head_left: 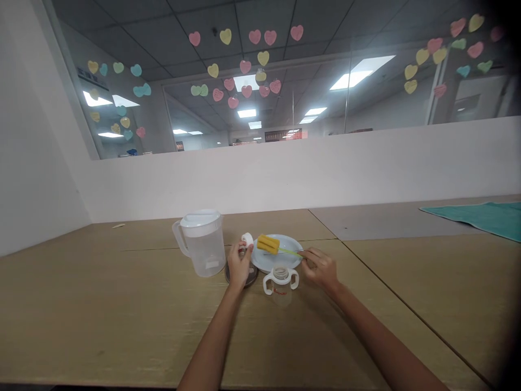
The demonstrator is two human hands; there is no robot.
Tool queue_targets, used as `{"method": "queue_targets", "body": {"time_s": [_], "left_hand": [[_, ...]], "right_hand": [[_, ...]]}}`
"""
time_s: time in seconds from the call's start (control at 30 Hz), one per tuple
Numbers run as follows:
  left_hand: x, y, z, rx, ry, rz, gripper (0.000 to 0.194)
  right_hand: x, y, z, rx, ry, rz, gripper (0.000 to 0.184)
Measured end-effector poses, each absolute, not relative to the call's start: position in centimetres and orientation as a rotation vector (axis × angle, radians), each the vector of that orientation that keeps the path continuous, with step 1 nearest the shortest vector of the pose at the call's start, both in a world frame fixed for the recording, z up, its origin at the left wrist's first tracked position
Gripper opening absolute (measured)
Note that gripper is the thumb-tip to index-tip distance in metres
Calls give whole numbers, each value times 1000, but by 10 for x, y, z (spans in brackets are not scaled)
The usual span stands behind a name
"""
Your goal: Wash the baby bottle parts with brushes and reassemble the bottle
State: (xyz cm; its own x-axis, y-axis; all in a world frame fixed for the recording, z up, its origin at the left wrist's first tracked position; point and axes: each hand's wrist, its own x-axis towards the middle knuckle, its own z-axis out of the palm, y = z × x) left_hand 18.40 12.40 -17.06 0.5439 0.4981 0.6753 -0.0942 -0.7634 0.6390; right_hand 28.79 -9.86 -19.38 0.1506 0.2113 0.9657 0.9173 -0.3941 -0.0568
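My left hand (240, 264) is closed around a white bottle collar (247, 239), held up above a dark round dish (251, 276). In my right hand (321, 266) is the thin green handle of a bottle brush (268, 244). Its yellow sponge head points left, over a pale blue plate (291, 244) and close to the collar. Nearer to me, between my two hands, a clear baby bottle (281, 288) with a white two-handled ring stands upright, its threaded mouth uncovered. The fingertips of my left hand partly cover the collar.
A translucent lidded pitcher (205, 250) stands left of my left hand. Toward the far right lies a teal cloth (484, 217). A low white wall (285, 174) with a window above it, dotted with heart-shaped notes, borders the back of the wooden table (122, 304).
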Motion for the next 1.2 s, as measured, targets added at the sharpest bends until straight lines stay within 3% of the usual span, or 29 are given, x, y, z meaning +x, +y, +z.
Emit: {"method": "queue_targets", "body": {"time_s": [0.13, 0.33, 0.57, 1.2], "left_hand": [[178, 142, -174, 2552, 424, 1353, 19], [176, 156, -184, 2909, 932, 911, 20], [177, 157, -191, 2940, 1057, 729, 15], [176, 159, -189, 2908, 1116, 689, 24]], "right_hand": [[288, -101, -191, -1753, -982, -1212, 23], [289, -101, -192, -1789, -976, -1201, 24], [291, -100, -195, -1820, -994, -1228, 23], [293, -99, -196, -1845, -1023, -1262, 23]]}}
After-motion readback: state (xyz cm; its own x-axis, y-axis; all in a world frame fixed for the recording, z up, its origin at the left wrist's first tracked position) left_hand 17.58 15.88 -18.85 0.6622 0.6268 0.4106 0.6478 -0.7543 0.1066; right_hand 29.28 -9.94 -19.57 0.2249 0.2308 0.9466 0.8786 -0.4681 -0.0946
